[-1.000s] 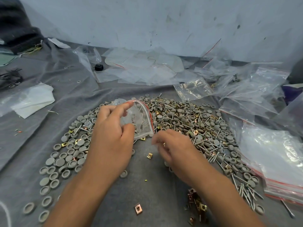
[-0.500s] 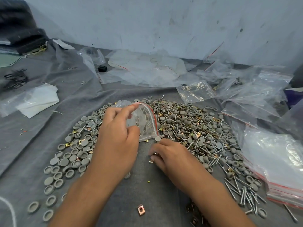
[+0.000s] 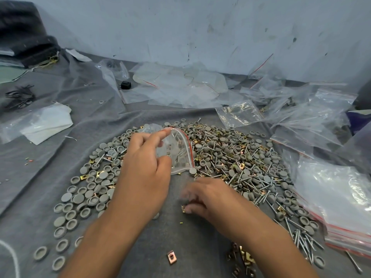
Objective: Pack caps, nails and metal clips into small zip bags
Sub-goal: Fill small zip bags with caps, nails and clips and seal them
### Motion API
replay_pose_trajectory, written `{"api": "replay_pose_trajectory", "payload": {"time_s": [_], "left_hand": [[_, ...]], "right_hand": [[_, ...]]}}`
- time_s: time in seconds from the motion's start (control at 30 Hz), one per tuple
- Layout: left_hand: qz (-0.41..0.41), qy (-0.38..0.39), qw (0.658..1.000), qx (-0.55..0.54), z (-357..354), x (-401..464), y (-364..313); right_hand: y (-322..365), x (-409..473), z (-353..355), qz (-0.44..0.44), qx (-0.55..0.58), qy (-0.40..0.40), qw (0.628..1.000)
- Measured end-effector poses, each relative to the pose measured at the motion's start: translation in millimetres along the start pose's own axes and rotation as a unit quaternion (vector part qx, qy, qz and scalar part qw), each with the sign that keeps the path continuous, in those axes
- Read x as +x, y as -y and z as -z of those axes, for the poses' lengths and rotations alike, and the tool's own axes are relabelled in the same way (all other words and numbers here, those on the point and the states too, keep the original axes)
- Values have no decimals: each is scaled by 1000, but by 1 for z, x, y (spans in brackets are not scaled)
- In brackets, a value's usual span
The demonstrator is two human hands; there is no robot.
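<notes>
A: Your right hand [image 3: 202,197] dropped from the pile to the grey cloth [image 3: 50,157], fingertips now pinching a small brass metal clip [image 3: 183,209].

B: Yep, left hand [image 3: 144,167] grips the clear red-zip bag [image 3: 178,149] open mid-cloth, so you'll likely drop it in.

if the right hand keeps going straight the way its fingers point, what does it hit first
The right hand points left, fingertips on a small brass clip. Straight on, it would probably meet the left forearm first, though depth is unclear.

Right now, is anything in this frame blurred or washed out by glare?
Head view: the right hand is motion-blurred at the fingers; the left hand and zip bag stay sharp; glare streaks the stacked bags at right.
</notes>
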State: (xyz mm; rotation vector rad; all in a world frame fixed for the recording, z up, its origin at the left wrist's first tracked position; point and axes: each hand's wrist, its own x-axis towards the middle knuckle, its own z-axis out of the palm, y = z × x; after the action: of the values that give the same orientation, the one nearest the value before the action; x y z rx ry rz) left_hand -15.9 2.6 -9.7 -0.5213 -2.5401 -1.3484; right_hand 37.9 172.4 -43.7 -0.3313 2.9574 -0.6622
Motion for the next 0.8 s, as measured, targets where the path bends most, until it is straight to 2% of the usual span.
{"api": "replay_pose_trajectory", "payload": {"time_s": [0.07,0.17,0.23,0.33,0.4,0.53,0.67,0.73,0.8], "left_hand": [[2,0,1000,0,0,0,0],[4,0,1000,0,0,1,0],[-2,3,1000,-1,0,1,-1],[-3,11,1000,-3,-2,0,-2],[-5,19,1000,-4,-3,-1,-4],[-14,33,999,-9,-3,-2,-7],[12,5,1000,-19,0,1,-2],[30,-24,999,-36,4,4,1],[41,-50,996,-59,7,6,3]], "right_hand": [[4,-1,-2,-6,-17,17,1000],[3,-4,2,11,5,-10,1000],[4,-6,11,38,72,-122,989],[12,-6,27,102,139,-371,912],[18,-2,29,123,114,-433,886],[22,8,24,74,68,-388,916],[6,9,33,21,197,-458,867],[-11,9,32,-34,178,-411,893],[-27,11,23,-95,107,-288,947]]}}
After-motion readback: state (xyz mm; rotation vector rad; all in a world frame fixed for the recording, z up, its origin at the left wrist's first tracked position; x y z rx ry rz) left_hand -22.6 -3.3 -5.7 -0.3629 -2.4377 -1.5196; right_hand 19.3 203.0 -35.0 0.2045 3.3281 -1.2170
